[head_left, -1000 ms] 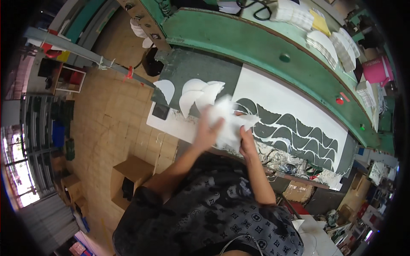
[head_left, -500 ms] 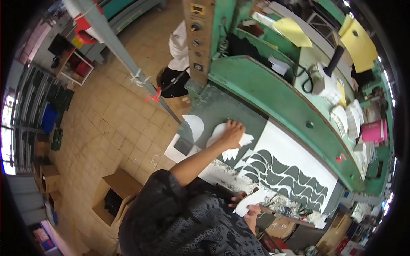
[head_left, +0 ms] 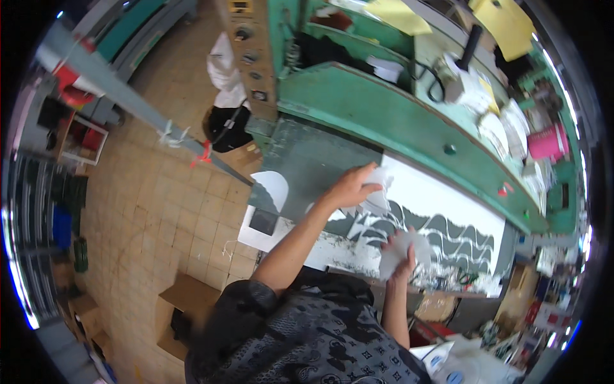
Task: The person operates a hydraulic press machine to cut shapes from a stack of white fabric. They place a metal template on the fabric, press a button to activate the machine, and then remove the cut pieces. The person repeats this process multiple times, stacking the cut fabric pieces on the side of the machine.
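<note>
My left hand (head_left: 353, 187) is closed on some white cut pieces (head_left: 379, 200) above the dark green work surface (head_left: 310, 157). Blur hides how many it holds. Lower and to the right, my right hand (head_left: 404, 265) grips a white rounded cut piece (head_left: 393, 254), with the thumb on its near side. Beneath and beyond both hands lies a white sheet (head_left: 435, 195), its near part cut into wavy strips (head_left: 451, 233). Part of another white piece (head_left: 337, 215) shows below my left forearm. A lone white rounded piece (head_left: 274, 187) rests at the surface's left end.
A green machine beam (head_left: 384, 115) spans the far side of the work surface. Its control column (head_left: 252, 61) stands at the left end. A grey slanted post (head_left: 137, 105) rises on the left. An open cardboard box (head_left: 192, 297) sits on the tiled floor. White scraps litter the near edge.
My left hand has lifted the white pieces off the surface and moved right. My right hand has risen from near my body to over the near edge, still holding its piece. The view has shifted.
</note>
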Tool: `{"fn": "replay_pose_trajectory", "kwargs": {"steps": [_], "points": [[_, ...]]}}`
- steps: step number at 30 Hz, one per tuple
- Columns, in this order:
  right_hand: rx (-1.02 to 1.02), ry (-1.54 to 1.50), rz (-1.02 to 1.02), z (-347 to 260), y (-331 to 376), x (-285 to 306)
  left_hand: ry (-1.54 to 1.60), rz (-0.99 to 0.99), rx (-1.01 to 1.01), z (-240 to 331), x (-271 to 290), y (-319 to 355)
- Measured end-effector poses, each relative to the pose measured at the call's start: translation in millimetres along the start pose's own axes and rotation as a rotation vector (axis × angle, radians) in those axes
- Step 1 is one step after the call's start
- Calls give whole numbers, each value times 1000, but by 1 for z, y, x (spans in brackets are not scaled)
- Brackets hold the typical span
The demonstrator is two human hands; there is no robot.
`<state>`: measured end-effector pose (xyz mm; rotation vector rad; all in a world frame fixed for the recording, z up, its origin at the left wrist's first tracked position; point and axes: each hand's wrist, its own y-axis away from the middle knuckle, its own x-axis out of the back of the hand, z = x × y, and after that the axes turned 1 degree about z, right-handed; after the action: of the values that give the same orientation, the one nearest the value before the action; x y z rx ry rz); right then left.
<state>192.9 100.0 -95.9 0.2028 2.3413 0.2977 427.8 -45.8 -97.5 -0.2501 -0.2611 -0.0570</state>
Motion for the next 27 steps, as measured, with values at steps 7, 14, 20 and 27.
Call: {"fn": "replay_pose_trajectory", "kwargs": {"steps": [7, 14, 20, 27], "points": [[-180, 883, -225, -19, -43, -2, 91, -521, -199, 82, -5, 4], [-371, 579, 45, 17, 42, 13, -116, -53, 77, 40, -9, 76], [-209, 112, 64, 6, 69, -1, -541, 62, 123, -42, 8, 89], [-89, 37, 1, -12, 91, 23, -784, -99, 202, -18, 30, 102]]}}
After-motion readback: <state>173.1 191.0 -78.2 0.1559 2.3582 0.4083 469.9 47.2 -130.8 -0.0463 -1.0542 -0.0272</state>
